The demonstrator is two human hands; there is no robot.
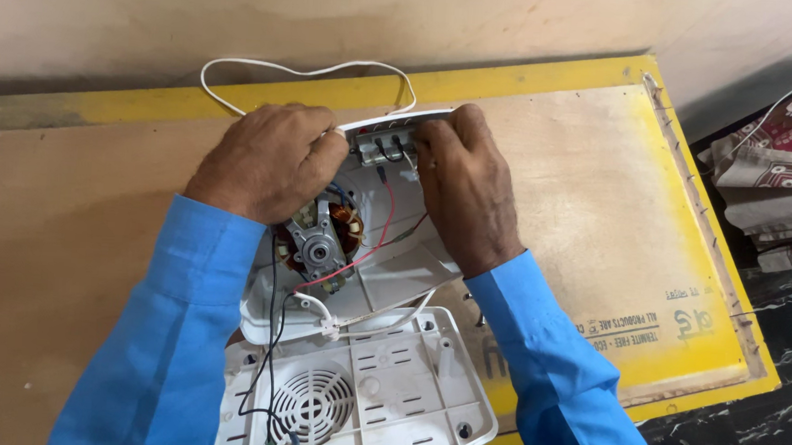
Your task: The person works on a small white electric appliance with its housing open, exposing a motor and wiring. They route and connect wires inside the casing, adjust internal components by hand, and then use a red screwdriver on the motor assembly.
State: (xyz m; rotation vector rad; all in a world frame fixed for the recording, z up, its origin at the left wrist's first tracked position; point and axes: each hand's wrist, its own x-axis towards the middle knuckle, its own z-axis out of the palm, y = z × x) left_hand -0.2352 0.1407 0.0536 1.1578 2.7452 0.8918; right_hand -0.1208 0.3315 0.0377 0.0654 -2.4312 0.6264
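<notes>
both hands pinch white housing; yellow printed board edge right.

An opened white appliance housing is seen lying on a plywood desk with a yellow border. Its far edge is gripped by the left hand and the right hand, with a switch block between them. Inside the housing a motor with copper windings is exposed, crossed by red and black wires. A detached white base cover with vent slots lies nearer, just beside the housing. A white cord is looped at the far side. Folded patterned cloth is seen at the right.
</notes>
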